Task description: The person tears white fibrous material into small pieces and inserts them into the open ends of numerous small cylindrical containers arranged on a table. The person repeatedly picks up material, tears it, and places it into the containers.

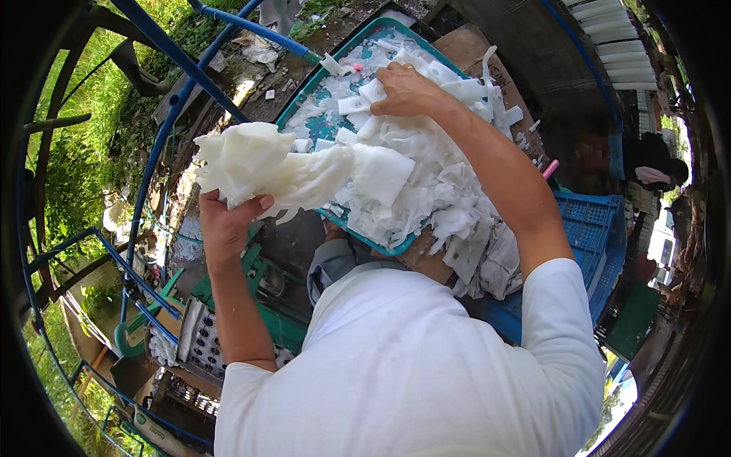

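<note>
My left hand (232, 221) is closed round the lower side of a big ragged clump of white wax-like scraps (251, 156), raised beside the tray's left side. Strands of the clump trail right toward a flat white slab (382, 174) on the heap. At the far part of the teal tray (286, 114), my right hand (407, 91) reaches down with curled fingers gripping a white wax-like block (371, 91). A heap of thin white shavings and chunks (449, 183) fills the tray's right side and spills over its edge.
Blue metal bars (175, 107) stand to the left. A green-framed machine with a perforated metal part (202, 339) sits at lower left. Blue plastic crates (582, 228) are at right, near a pink stick (550, 169). Cardboard (476, 57) lies behind the tray. White rods (620, 49) line the upper right.
</note>
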`<state>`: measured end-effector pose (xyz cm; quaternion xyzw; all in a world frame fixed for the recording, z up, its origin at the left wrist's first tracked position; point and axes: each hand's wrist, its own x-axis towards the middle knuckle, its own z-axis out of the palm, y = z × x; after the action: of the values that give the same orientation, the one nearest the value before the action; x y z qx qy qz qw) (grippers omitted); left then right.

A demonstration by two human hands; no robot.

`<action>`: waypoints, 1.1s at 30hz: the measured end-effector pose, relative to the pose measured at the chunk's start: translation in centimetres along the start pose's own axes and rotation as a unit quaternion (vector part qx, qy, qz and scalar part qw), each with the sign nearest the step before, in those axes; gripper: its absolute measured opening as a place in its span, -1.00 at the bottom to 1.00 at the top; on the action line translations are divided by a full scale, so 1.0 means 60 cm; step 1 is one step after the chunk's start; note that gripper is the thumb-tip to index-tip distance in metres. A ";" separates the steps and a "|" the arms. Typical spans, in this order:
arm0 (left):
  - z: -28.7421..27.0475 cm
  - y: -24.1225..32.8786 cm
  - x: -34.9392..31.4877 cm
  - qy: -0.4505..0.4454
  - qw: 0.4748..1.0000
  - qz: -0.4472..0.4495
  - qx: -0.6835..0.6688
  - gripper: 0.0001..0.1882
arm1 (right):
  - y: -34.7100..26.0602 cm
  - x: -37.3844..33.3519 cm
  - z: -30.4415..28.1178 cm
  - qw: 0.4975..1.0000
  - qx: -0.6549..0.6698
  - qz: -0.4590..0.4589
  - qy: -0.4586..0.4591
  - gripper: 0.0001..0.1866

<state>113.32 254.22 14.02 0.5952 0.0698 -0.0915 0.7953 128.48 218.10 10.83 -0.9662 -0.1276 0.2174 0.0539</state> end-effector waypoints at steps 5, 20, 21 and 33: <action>-0.019 0.009 -0.015 0.011 0.999 0.000 0.040 -0.45 | -0.023 -0.003 -0.042 0.996 0.063 0.021 -0.058 -0.23; -0.034 0.011 -0.027 0.038 0.997 -0.019 0.061 -0.46 | 0.015 -0.094 -0.059 0.930 -0.217 0.008 0.296 -0.35; -0.036 0.009 -0.030 0.039 0.997 -0.022 0.063 -0.46 | -0.032 -0.106 -0.068 0.957 -0.128 -0.080 0.248 -0.37; -0.042 -0.003 -0.033 0.055 0.996 -0.044 0.054 -0.46 | -0.113 -0.269 -0.033 0.959 -0.263 -0.105 -0.016 -0.45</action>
<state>111.34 256.71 13.57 0.6374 0.1342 -0.0972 0.7525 113.75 220.14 20.27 -0.9239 -0.2822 0.1845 -0.1810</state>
